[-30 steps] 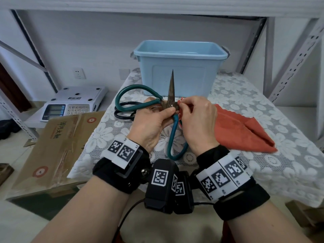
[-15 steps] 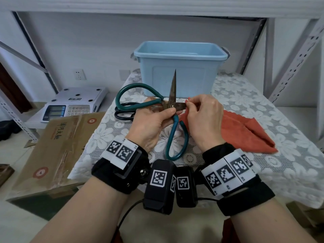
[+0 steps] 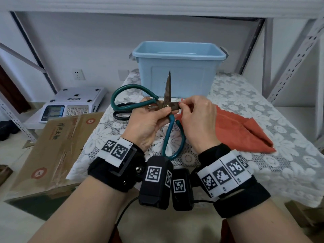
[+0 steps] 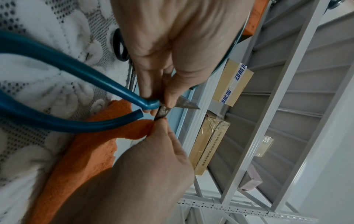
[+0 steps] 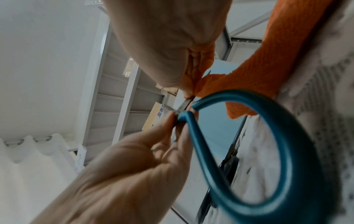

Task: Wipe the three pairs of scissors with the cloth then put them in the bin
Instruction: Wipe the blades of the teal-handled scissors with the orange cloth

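two hands and the green scissors, in front of the blue bin

the left hand (image 3: 149, 120) holds the big green-handled scissors (image 3: 168, 109) up in the air, just in front of the blue bin (image 3: 178, 67). its fingers (image 4: 168, 97) and thumb are curled tight round the middle of the scissors, where the two blades cross. the scissors are wide open. one blade points straight up in front of the bin. the other blade points sideways to the right hand (image 3: 198, 121). one green loop sticks out away from the bin toward the person, and the other loop curves off to the left of the bin.

the right hand pinches a corner of the orange cloth (image 3: 236, 130) round the sideways blade. its fingers (image 5: 172, 63) are bent close together, with cloth squeezed between them and the metal. the rest of the cloth hangs down and lies on the tabletop (image 3: 263, 106), in front of the bin and a bit to its right.

a pair of black-handled scissors (image 3: 121, 114) lies flat on the tabletop, in front of the bin's left corner and partly hidden behind the left hand. i cannot tell where the third pair is.

a white lace cover is spread on the tabletop under the bin. a white weighing scale (image 3: 70, 104) sits lower down, off to the left of the bin, and a brown cardboard box (image 3: 52, 146) leans in front of it.
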